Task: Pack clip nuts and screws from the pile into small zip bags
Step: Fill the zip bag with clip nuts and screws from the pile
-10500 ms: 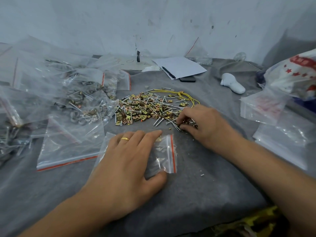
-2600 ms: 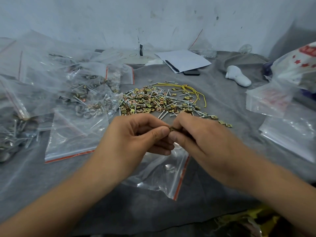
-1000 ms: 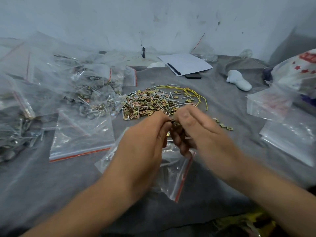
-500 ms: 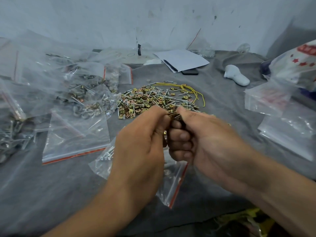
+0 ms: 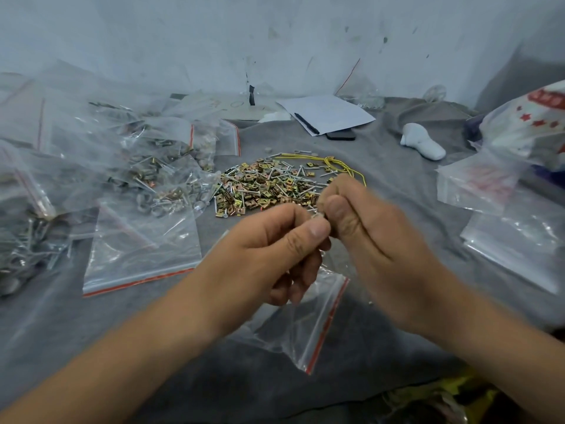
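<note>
Both hands have come up off the desk, left hand [image 5: 275, 249] and right hand [image 5: 360, 228] now pinching small parts [image 5: 319, 216] together above the bag [image 5: 308, 328], mid frame, so they likely go in next

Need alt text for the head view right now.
Both hands, left and right, pinch small hardware together above a zip bag hanging from the left hand. The pile lies beyond on grey cloth.

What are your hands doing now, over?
Left hand and right hand pinch small metal parts together. Zip bag lies under them. Pile beyond. Nothing in the way.
</note>
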A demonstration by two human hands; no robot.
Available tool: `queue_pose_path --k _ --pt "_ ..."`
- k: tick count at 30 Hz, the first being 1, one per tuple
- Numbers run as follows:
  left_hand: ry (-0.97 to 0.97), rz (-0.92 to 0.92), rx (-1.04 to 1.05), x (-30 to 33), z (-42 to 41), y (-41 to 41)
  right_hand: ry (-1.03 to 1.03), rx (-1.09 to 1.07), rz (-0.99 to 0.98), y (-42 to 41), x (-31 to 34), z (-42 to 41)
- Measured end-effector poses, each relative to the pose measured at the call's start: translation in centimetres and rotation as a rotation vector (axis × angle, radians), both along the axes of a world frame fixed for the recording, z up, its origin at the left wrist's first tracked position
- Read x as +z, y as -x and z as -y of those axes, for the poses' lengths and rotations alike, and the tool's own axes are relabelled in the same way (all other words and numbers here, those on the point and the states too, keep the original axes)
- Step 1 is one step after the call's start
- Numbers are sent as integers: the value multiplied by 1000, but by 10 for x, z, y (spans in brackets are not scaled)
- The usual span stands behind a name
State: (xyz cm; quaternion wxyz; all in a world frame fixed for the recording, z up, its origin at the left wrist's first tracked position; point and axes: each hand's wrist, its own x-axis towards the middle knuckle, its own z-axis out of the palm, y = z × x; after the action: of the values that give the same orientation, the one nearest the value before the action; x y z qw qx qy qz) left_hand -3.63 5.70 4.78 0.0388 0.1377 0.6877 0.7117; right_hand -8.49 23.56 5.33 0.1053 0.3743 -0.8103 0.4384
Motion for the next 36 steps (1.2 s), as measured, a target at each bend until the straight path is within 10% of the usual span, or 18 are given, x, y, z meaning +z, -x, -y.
queue_pose_path --k 20,31,36 --pt "-440 237 -216 10 -1 -8 -43 40 -356 -2 18 -7" --pt "-546 414 -272 -5 7 -4 352 201 323 39 9 -16" --pt "-149 232 91 -5 14 7 -375 -99 -69 60 -10 -39"
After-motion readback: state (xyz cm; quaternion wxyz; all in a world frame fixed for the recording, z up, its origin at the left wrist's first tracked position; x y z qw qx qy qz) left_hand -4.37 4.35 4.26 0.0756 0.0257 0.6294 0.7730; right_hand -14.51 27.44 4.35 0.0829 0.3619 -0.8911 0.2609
